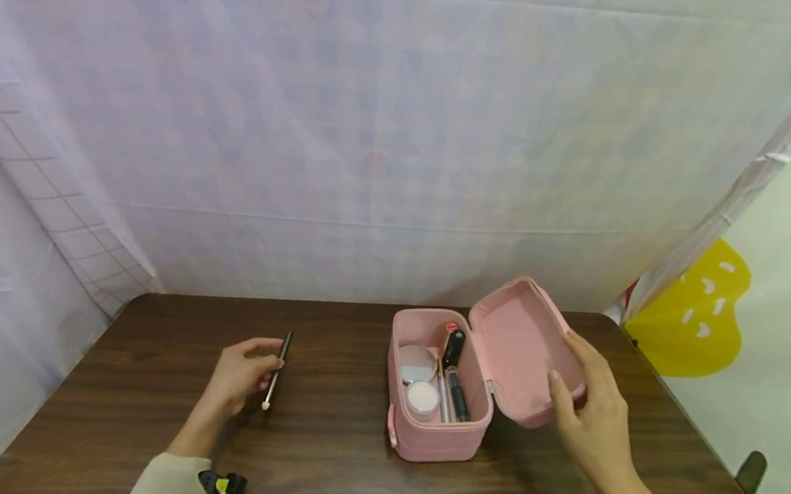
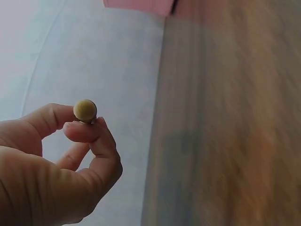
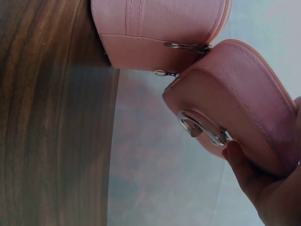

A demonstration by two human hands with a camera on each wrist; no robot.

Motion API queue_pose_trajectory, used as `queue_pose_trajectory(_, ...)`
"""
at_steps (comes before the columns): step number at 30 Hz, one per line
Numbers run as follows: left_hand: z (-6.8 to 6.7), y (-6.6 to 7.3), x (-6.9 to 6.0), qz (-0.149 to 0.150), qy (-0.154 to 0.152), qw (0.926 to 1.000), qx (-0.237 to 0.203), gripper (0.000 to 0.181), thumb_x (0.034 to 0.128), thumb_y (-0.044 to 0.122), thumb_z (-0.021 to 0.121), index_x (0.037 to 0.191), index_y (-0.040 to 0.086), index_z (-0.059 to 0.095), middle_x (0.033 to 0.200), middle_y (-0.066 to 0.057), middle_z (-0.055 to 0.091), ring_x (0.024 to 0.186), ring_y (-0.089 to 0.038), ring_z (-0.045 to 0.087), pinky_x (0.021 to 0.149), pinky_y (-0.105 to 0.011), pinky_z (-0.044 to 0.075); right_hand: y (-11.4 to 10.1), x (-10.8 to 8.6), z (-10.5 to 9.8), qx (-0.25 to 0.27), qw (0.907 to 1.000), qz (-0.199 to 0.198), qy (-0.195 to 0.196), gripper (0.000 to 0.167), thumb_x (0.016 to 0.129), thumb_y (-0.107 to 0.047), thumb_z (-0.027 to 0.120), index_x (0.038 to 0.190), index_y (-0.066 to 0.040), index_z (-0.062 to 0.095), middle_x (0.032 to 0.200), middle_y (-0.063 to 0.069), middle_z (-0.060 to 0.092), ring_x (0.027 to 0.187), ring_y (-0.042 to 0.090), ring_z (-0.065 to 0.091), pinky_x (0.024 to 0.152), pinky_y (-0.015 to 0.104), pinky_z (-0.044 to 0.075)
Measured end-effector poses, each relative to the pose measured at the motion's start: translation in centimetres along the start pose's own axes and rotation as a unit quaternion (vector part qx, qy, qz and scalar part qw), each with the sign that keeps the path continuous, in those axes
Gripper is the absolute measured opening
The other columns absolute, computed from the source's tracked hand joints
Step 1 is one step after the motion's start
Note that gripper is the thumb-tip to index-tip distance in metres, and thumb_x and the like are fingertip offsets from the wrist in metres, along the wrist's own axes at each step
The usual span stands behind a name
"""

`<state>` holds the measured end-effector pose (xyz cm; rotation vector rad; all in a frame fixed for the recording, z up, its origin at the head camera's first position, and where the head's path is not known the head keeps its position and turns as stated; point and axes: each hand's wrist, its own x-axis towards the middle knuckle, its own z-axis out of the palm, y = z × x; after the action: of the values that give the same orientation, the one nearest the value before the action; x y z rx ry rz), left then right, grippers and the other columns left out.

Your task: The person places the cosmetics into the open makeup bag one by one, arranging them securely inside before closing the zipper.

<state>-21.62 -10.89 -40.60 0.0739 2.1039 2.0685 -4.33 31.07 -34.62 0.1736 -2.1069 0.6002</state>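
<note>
My left hand (image 1: 240,374) pinches a slim makeup brush (image 1: 286,346) between thumb and fingers, above the left part of the table. The brush has a black upper end, a silvery lower part and a small pale tip, which faces the camera as a round end (image 2: 85,110) in the left wrist view. On the right, my right hand (image 1: 593,414) grips the edge of the raised lid (image 1: 522,348) of a pink cosmetic case (image 1: 440,443). Inside the unzipped case are a round white jar (image 1: 422,399), a clear round compact (image 1: 418,363) and several tubes (image 1: 457,395).
The case stands on a dark brown wooden table (image 1: 330,395). Pale curtains (image 1: 374,161) hang behind it. A yellow cut-out shape (image 1: 696,322) is beyond the right edge. Metal zip pulls (image 3: 181,45) and a buckle (image 3: 200,127) are on the case's outside.
</note>
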Motion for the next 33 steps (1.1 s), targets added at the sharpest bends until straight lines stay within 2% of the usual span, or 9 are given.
queue_pose_trajectory(6,1.8,1.6,-0.3,0.008,-0.022,0.9992,-0.034,0.041,0.0818,-0.01,0.058,0.122,-0.011,0.054,0.065,-0.003,0.05,0.054,-0.009,0.042,0.046,-0.02,0.038,0.0,0.0,-0.1,-0.004,0.9998,0.019,-0.011,0.055,0.082,-0.004,0.064,0.135,-0.002,0.051,0.137,0.014,0.05,0.125,0.018,0.045,0.099,0.012,0.029)
queue_pose_trajectory(11,3.4,2.4,-0.3,0.015,-0.041,0.9972,-0.061,0.039,0.0813,-0.012,0.057,0.12,-0.011,0.054,0.065,-0.004,0.053,0.053,-0.01,0.042,0.046,-0.019,0.038,0.0,0.0,-0.1,-0.003,0.9999,0.015,-0.005,0.054,0.082,-0.005,0.063,0.135,-0.002,0.052,0.136,0.015,0.051,0.124,0.016,0.045,0.099,0.012,0.029)
queue_pose_trajectory(17,5.2,3.5,-0.5,0.025,-0.057,0.9953,-0.074,0.037,0.0807,-0.013,0.057,0.118,-0.01,0.055,0.066,-0.006,0.055,0.054,-0.011,0.041,0.046,-0.02,0.038,0.0,-0.1,0.0,-0.003,0.9999,0.011,-0.005,0.055,0.082,-0.004,0.064,0.135,-0.002,0.051,0.136,0.016,0.051,0.123,0.015,0.045,0.098,0.011,0.03)
queue_pose_trajectory(28,7.9,5.0,-0.5,0.025,-0.084,0.992,-0.092,0.037,0.0815,-0.012,0.057,0.118,-0.009,0.056,0.068,-0.006,0.052,0.054,-0.01,0.041,0.046,-0.019,0.038,-0.2,-0.1,-0.2,-0.004,0.9991,0.037,-0.021,0.056,0.082,-0.004,0.064,0.137,-0.004,0.05,0.138,0.013,0.049,0.124,0.014,0.044,0.097,0.011,0.029)
queue_pose_trajectory(33,9.0,5.3,-0.4,0.021,-0.084,0.9907,-0.105,0.037,0.0808,-0.012,0.057,0.118,-0.01,0.056,0.069,-0.006,0.051,0.054,-0.009,0.042,0.046,-0.017,0.038,-0.2,0.0,-0.1,-0.003,0.9995,0.026,-0.015,0.055,0.082,-0.004,0.064,0.136,-0.003,0.05,0.137,0.015,0.05,0.123,0.013,0.044,0.097,0.011,0.029)
